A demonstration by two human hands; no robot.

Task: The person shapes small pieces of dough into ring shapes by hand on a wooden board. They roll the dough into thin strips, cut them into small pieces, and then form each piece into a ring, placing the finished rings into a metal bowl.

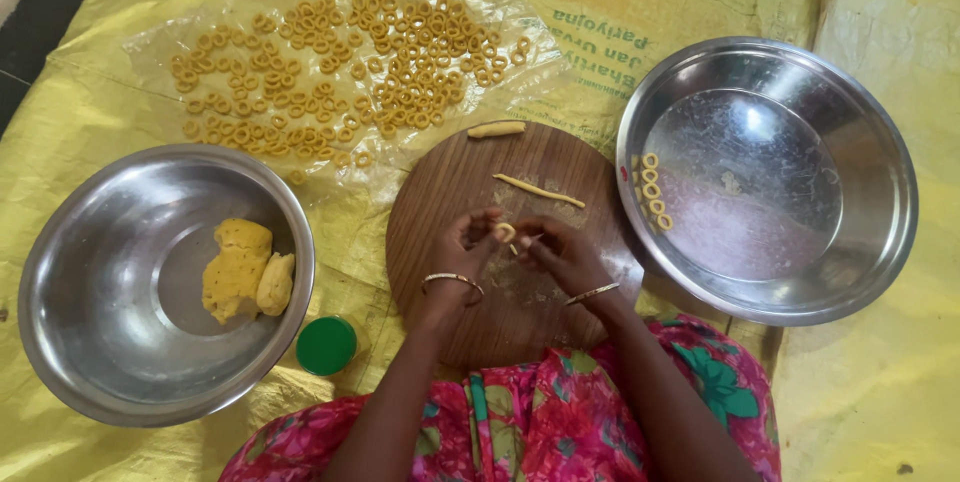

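Yellow printed sack [620, 2] beneath board [440, 202]

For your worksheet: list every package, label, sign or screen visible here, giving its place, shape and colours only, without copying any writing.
Printed yellow sack sheet: spread flat under everything, green lettering and an orange panel at the top centre.
Clear plastic sheet: upper left, crinkled, unprinted, carrying dough rings.
Small green lid: round, plain, beside the left steel bowl.

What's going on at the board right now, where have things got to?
A person's left hand and right hand pinch a small dough ring together over the round wooden board. A thin dough strip and a short stub lie on the board. Many finished rings sit on the clear plastic sheet, a few rings on the right steel bowl. The left bowl holds a dough lump.
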